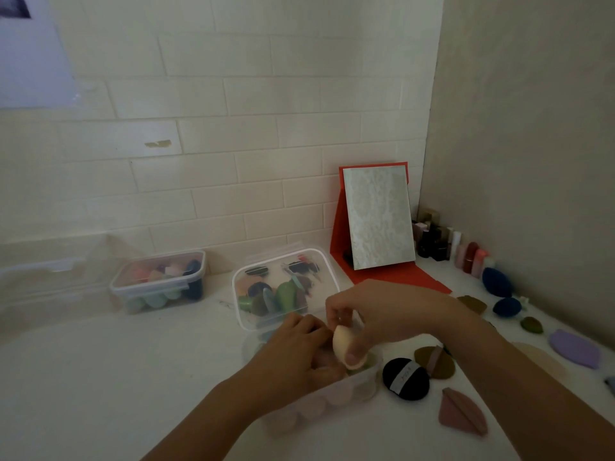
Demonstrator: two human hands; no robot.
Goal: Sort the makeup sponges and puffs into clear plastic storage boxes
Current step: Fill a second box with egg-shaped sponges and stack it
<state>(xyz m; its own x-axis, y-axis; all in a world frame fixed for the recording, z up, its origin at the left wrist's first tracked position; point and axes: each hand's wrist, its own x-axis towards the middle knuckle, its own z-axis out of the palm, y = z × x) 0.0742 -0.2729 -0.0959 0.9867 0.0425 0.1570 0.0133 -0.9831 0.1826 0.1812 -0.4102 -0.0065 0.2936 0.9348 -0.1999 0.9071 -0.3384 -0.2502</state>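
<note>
Cream sponge point(344, 347), pinched between thumb and fingers of right hand point(386, 314), just above near clear box point(332, 407) on white surface point(116, 377). Left hand point(296, 351) reaches into same box, fingers curled; whether it grips anything cannot be told. Lidded box point(286, 287) at 12 o'clock from it, third box point(159, 281) at 10, black puff point(404, 379) and pink puff point(462, 412) at 3 to 4.

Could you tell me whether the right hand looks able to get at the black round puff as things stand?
Probably yes: the black round puff lies uncovered on the counter beside the box, close to the right hand, though that hand is busy holding a cream sponge.
</note>
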